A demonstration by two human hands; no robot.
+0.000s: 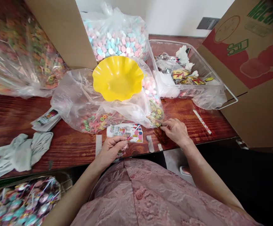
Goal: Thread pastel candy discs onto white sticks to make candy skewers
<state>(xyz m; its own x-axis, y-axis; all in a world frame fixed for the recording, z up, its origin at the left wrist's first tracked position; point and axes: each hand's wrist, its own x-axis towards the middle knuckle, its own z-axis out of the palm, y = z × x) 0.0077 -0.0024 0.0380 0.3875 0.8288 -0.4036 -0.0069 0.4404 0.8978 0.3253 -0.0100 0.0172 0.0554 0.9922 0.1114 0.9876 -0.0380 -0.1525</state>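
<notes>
Here, the left hand [111, 150] pinches a small packet [122, 151]; whether the right hand [175, 131] grips anything is unclear; the carton [244, 70] reads "Macar…".

One bowl [118, 78], one clear bin [163, 46], two hands [111, 150] [175, 131] (one left, one right).

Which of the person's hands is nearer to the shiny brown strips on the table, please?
The right hand, which is at the upper edge of the brown strips; the left hand is farther off, to their left.
</notes>
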